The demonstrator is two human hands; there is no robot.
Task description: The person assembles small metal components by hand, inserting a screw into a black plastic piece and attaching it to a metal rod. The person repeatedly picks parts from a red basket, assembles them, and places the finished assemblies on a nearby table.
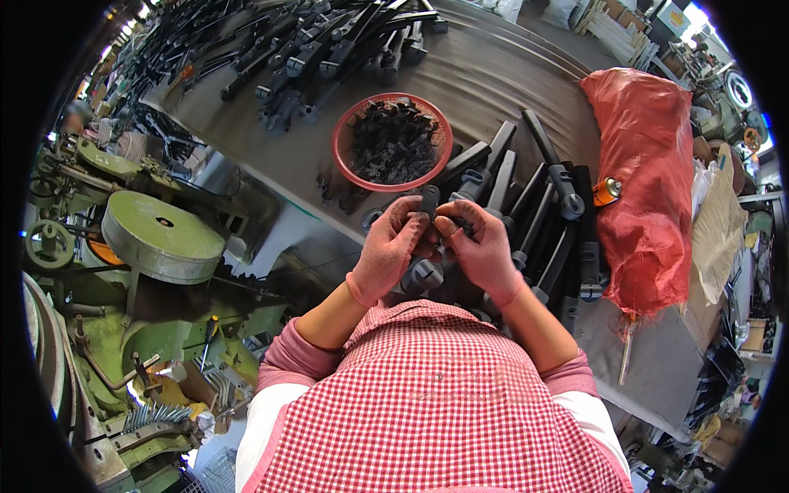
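Note:
Both my hands wear thin pink gloves and meet in front of my checked apron. My left hand [385,253] is closed around a dark grey plastic part [429,197], whose rounded end sticks up past the fingertips. Close beside it, my right hand [486,256] has its fingers curled over small black pieces [465,227]. Its thumb and fingertips point toward the grey part; whether they touch it is hidden. Under the hands a grey rounded joint [423,277] shows; I cannot tell if it belongs to the held part. Just beyond stands a red basket [339,156] with many small black pieces inside.
Several black handles with grey joints [567,193] lie right of my hands. More are heaped [320,53] at the table's far left. A red sack [645,181] and an orange can [607,191] are at the right. Green machinery [164,234] stands to the left.

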